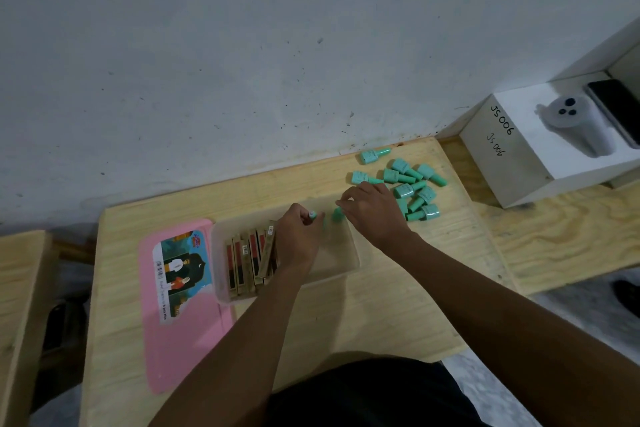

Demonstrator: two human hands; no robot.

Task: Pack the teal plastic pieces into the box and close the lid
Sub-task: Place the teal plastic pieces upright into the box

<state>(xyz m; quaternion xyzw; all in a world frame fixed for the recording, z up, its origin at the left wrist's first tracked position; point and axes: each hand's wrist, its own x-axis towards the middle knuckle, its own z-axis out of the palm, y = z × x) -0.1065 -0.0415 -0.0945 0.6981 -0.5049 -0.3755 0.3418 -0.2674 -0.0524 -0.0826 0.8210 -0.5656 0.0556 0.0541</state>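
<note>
A clear plastic box (349, 255) sits open on the wooden table, with several gold and red slim cartons (251, 258) standing in its left half. My left hand (299, 236) is over the box, closed on a teal piece (312, 214) whose pale end shows at the fingers. My right hand (372, 211) reaches over the box's far right corner, fingers pinched on another teal piece (337, 214). Several loose teal pieces (410, 189) lie in a heap to the right of the box, near the wall. The pink lid (183, 322) lies flat left of the box.
A white box marked JS006 (512, 156) stands at the right, with a white device and a dark phone (616, 111) on top. A second wooden surface (20, 305) lies at the far left. The wall (242, 62) runs just behind the table.
</note>
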